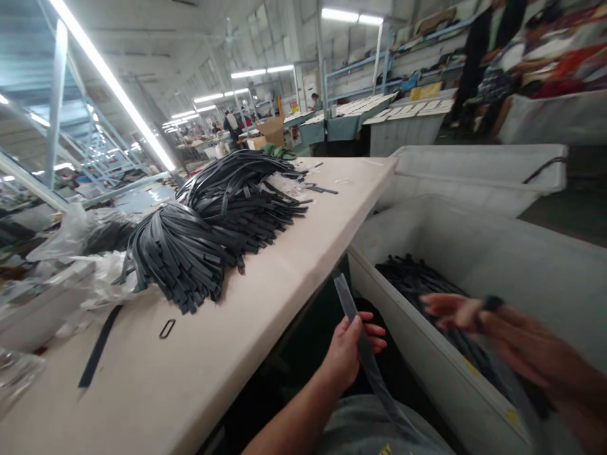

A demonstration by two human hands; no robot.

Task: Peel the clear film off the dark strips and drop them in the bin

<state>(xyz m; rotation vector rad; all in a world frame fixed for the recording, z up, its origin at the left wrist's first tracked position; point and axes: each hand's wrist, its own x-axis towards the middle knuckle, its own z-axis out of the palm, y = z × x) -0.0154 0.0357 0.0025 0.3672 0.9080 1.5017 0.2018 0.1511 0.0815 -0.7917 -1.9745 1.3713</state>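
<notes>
A flat dark grey strap (368,360) is pinched between the thumb and fingers of my left hand (349,344), beside the table's front edge. Its short end points up and away, and the rest hangs down across my lap. Over the bin on the right, my right hand (502,328) is smeared by motion. A small dark piece (493,304) shows at its fingers, too blurred to name. Beneath that hand runs a blurred length of strap (516,395); whether the fingers grip it I cannot tell. A dark rectangular ring buckle (167,328) lies on the table.
A big pile of grey straps (213,221) covers the far part of the pale table (284,278). One loose strap (99,346) and plastic bags (102,272) lie left. The white bin (412,335) holds dark straps; another bin (478,167) stands behind. People work farther off.
</notes>
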